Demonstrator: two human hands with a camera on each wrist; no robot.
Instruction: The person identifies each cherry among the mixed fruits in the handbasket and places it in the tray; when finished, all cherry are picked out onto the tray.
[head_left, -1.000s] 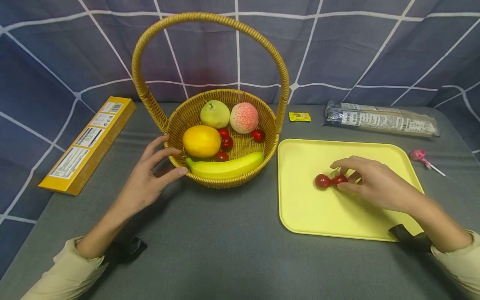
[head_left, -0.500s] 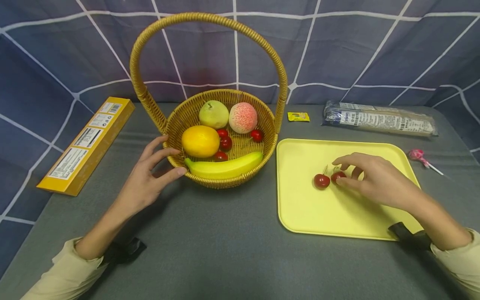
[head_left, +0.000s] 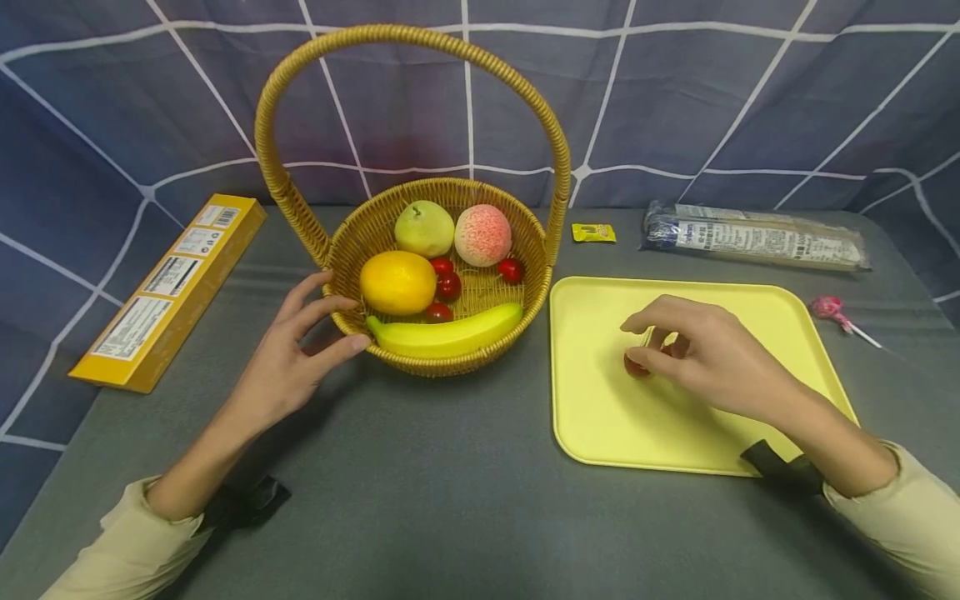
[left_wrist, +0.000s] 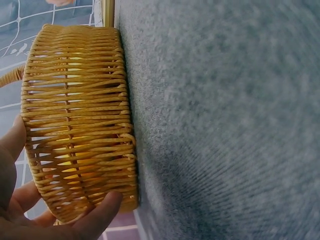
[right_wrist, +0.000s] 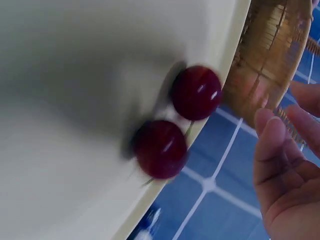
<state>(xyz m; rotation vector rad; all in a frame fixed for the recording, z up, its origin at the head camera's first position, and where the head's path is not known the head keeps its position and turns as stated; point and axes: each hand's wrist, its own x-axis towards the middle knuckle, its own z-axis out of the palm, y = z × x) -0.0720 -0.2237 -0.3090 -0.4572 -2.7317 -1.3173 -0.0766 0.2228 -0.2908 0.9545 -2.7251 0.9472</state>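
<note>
The left hand (head_left: 288, 358) grips the near left rim of a wicker basket (head_left: 450, 364); in the left wrist view its fingers lie against the woven side (left_wrist: 80, 115). Inside the basket are a yellow lemon (head_left: 397, 283), a green fruit (head_left: 424, 228), a peach (head_left: 483, 236), several red cherries (head_left: 448, 287) and a banana (head_left: 450, 332). Over the yellow tray (head_left: 600, 433) hovers the right hand (head_left: 708, 354), fingers bent loosely with nothing between them. Two cherries lie on the tray, partly hidden by it in the head view; the right wrist view shows both (right_wrist: 196, 93), apart from the fingers.
A long yellow box (head_left: 168, 292) lies at the left. Behind the tray are a small yellow packet (head_left: 593, 232) and a long clear-wrapped package (head_left: 757, 237). A pink lollipop (head_left: 828, 308) rests right of the tray. A checked cloth (head_left: 405, 108) hangs behind.
The right hand has let go of the right-hand cherry and moved left over both cherries, raised off them. The left hand keeps its place at the basket rim.
</note>
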